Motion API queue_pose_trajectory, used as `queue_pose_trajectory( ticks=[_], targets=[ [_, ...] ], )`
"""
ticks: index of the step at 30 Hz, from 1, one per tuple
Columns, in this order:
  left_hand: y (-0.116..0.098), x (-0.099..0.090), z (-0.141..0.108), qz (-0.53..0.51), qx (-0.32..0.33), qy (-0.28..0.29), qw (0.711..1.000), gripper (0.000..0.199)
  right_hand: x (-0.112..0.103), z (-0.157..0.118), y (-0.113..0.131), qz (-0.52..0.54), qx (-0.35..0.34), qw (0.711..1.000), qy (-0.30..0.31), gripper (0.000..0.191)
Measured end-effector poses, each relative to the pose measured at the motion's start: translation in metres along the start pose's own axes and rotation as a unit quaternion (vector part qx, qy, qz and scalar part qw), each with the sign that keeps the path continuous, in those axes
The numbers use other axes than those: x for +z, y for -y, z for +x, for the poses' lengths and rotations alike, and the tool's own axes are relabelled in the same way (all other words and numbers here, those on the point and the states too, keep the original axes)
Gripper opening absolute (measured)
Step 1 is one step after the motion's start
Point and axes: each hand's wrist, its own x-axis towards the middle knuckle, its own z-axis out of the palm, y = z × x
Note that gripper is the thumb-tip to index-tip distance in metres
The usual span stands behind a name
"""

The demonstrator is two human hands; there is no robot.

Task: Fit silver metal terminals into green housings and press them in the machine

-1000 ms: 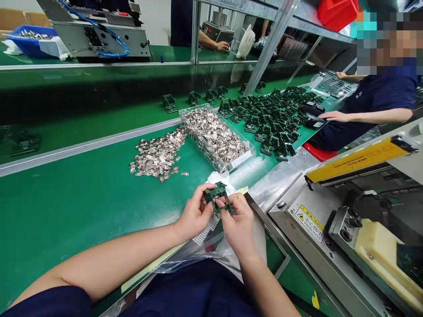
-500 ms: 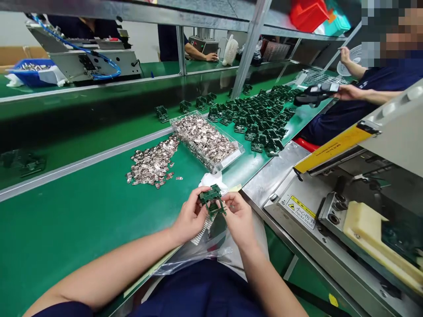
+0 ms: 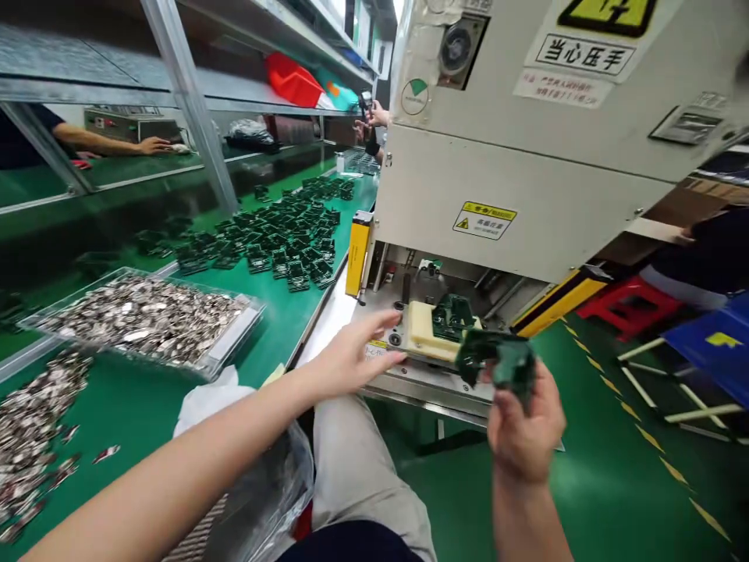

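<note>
Dark green circuit-board piece (image 3: pixel 497 363) is pinched in the right hand (image 3: pixel 523 429), just right of the cream plastic block (image 3: pixel 424 332); left hand (image 3: pixel 356 351) is spread beside the block, so the white press (image 3: pixel 515 179) could crush stray fingers if it cycles.

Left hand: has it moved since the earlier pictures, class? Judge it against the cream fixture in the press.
Yes. The left hand has moved toward the cream fixture and is now just beside it.

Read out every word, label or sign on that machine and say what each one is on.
"当心压手": white label on the machine's housing.
Yellow warning sticker: text too blurred to read.
White strip below the first label: too small to read.
Small label on the machine's base: too small to read.
</note>
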Motion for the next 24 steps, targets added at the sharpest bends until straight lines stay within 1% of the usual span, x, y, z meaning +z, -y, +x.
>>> queue_pose_trajectory(
  ticks=[1,2,3,4,5,6,7,8,10,12,13,15,17,19,21,22,24],
  targets=[
    [0.000,0.013,0.027,0.020,0.023,-0.010,0.999,0.057,-0.014,0.010,-0.006,-0.005,0.002,0.997,-0.080,0.063],
    [0.001,0.026,0.052,0.030,0.030,-0.018,0.999,0.063,-0.025,0.019,-0.011,-0.012,0.006,0.991,-0.130,0.062],
    [0.002,0.038,0.073,0.034,0.023,-0.022,0.999,0.069,-0.033,0.028,-0.016,-0.021,0.009,0.988,-0.153,0.062],
    [0.003,0.049,0.090,0.031,0.006,-0.021,0.999,0.073,-0.039,0.037,-0.019,-0.034,0.013,0.987,-0.153,0.062],
    [0.005,0.057,0.103,0.021,-0.014,-0.016,1.000,0.076,-0.042,0.045,-0.023,-0.048,0.018,0.989,-0.138,0.063],
    [0.006,0.062,0.111,0.004,-0.030,-0.012,0.999,0.076,-0.043,0.053,-0.025,-0.061,0.020,0.992,-0.113,0.064],
    [0.007,0.063,0.113,-0.020,-0.039,-0.013,0.999,0.075,-0.042,0.060,-0.028,-0.071,0.021,0.994,-0.082,0.064],
    [0.007,0.061,0.110,-0.048,-0.041,-0.022,0.998,0.074,-0.040,0.067,-0.030,-0.082,0.019,0.995,-0.044,0.064],
    [0.008,0.043,0.089,-0.105,-0.038,-0.054,0.992,0.070,-0.032,0.081,-0.032,-0.114,0.014,0.992,0.042,0.063],
    [0.009,0.015,0.054,-0.141,-0.047,-0.082,0.986,0.064,-0.020,0.093,-0.034,-0.168,0.011,0.977,0.128,0.063],
    [0.010,-0.001,0.033,-0.147,-0.059,-0.086,0.984,0.060,-0.014,0.099,-0.034,-0.197,0.014,0.965,0.170,0.063],
    [0.014,-0.029,-0.010,-0.137,-0.101,-0.090,0.981,0.053,-0.002,0.108,-0.033,-0.241,0.022,0.940,0.242,0.061],
    [0.021,-0.048,-0.049,-0.124,-0.154,-0.079,0.977,0.050,0.006,0.114,-0.034,-0.257,0.031,0.922,0.288,0.062],
    [0.031,-0.055,-0.077,-0.118,-0.199,-0.064,0.971,0.052,0.007,0.113,-0.036,-0.263,0.037,0.917,0.296,0.065],
    [0.043,-0.053,-0.091,-0.117,-0.228,-0.041,0.966,0.054,-0.002,0.106,-0.038,-0.284,0.013,0.916,0.283,0.068],
    [0.050,-0.050,-0.094,-0.119,-0.235,-0.026,0.964,0.055,-0.011,0.100,-0.039,-0.304,-0.015,0.916,0.261,0.070],
    [0.061,-0.043,-0.092,-0.134,-0.237,0.018,0.962,0.057,-0.035,0.083,-0.039,-0.353,-0.073,0.917,0.169,0.068]
  ],
)
